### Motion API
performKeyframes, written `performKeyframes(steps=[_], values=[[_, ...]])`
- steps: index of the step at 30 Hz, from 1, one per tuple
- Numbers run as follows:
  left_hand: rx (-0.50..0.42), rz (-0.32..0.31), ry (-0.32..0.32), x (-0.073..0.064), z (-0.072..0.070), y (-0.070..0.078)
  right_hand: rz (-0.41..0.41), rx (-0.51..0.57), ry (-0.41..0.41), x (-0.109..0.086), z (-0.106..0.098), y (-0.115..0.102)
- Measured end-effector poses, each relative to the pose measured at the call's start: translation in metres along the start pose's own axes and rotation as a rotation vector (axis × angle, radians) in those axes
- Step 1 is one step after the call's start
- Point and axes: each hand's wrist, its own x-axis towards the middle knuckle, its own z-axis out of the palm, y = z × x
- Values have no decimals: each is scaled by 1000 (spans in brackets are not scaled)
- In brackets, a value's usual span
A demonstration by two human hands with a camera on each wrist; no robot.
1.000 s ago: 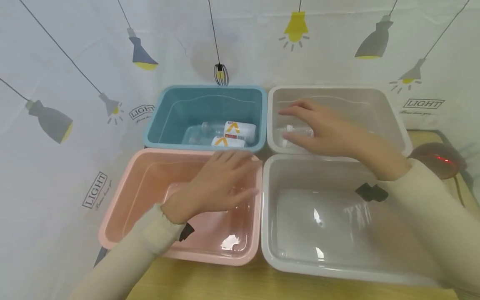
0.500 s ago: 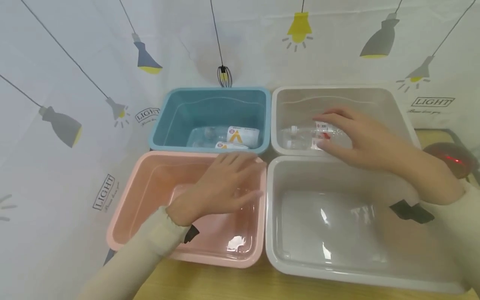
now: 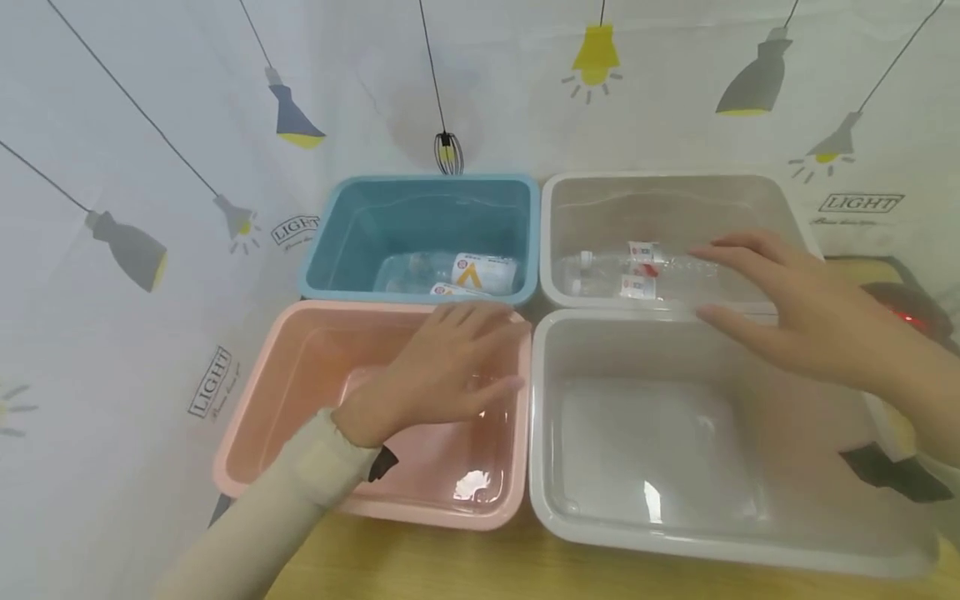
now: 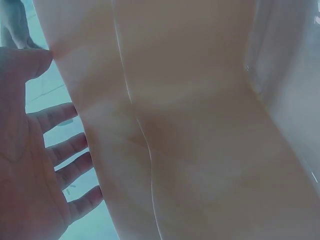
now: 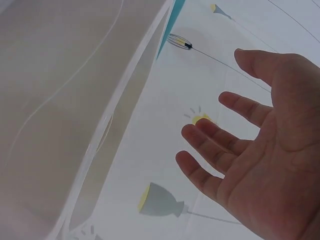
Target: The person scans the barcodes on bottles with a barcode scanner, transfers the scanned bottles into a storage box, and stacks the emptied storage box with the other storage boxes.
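My left hand point(image 3: 435, 371) is held over the pink tub point(image 3: 300, 392), its fingers spread and holding nothing, fingertips near the tub's far rim. To the right, my right hand point(image 3: 810, 312) hovers palm-down above the touching rims of the beige tub point(image 3: 750, 196) and the grey tub point(image 3: 637, 442). Nothing is between its relaxed fingers, as the right wrist view point(image 5: 270, 145) also shows. Clear plastic bottles with white and red labels point(image 3: 639, 287) lie in the beige tub, just left of the right fingertips. In the blue tub point(image 3: 352, 212) lie bottles with white and orange labels point(image 3: 483, 273).
Four-sided tubs stand close together in two rows on a yellow wooden table point(image 3: 420, 558). A dark round object with a red light point(image 3: 911, 312) sits at the right edge. A white sheet printed with lamps point(image 3: 517, 100) hangs behind and to the left.
My right hand has moved right and toward me, away from over the bottles in the beige tub, which now show fully. My left hand has stayed over the pink tub.
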Motion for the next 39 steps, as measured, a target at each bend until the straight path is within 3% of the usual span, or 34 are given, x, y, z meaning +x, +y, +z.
performKeyframes(steps=[5,14,21,29,35,39], values=[[0,-18,-8,-3,4,2,49,-2,-2,-17,1,11],[4,-5,-3,-2,5,2,2,-21,108,-42,9,39],[-3,-2,-6,-2,7,1,19,-12,133,-57,14,53],[17,9,15,-1,3,1,114,-7,73,-69,12,58],[11,6,1,0,2,0,70,6,177,-83,20,73],[16,4,-4,0,3,0,53,70,219,-90,25,79]])
